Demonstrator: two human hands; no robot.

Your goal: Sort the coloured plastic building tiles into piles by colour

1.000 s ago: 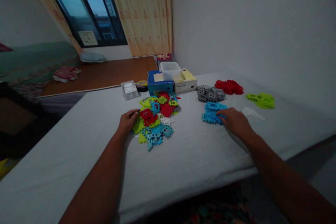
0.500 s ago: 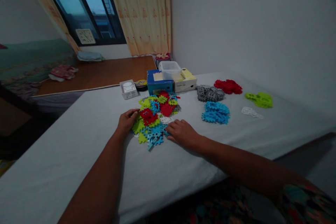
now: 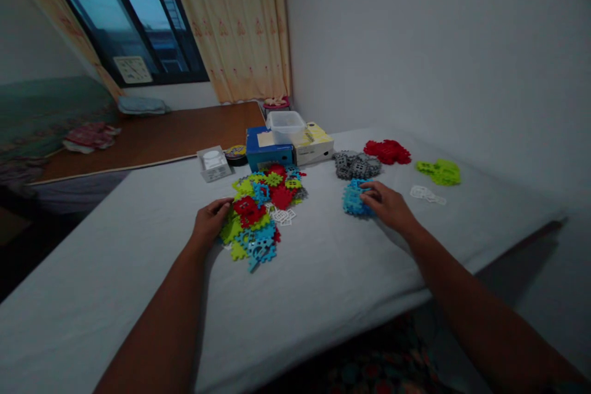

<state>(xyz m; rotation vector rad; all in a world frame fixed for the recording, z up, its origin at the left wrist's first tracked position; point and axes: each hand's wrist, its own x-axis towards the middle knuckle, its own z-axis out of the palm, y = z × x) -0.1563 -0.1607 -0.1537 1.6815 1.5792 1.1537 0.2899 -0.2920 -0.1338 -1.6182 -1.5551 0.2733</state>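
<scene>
A mixed heap of flat, toothed plastic building pieces (image 3: 249,212) in red, lime, blue, grey and white lies on the white-covered surface. At the heap's left edge rests my left hand (image 3: 210,221), its fingers loosely bent and apart, touching the outer pieces. My right hand (image 3: 390,203) is over the right side of a pile of blue pieces (image 3: 354,198). Its thumb and fingers are bent together on blue plastic at the pile, and the hand hides part of it. White frame-like pieces (image 3: 282,215) lie at the mixed heap's right side.
Separate piles of grey (image 3: 357,165), red (image 3: 386,151), lime (image 3: 439,171) and white pieces (image 3: 427,194) lie to the right. Behind the heap stand a blue box (image 3: 268,151), a yellow-white box (image 3: 314,146), a clear tub (image 3: 286,126), a small white box (image 3: 213,164) and a round tin (image 3: 236,155).
My right hand has moved right, from the blue pieces in the mixed heap to the blue pile. My left hand stays at the heap's edge. The camera view has turned slightly right.
</scene>
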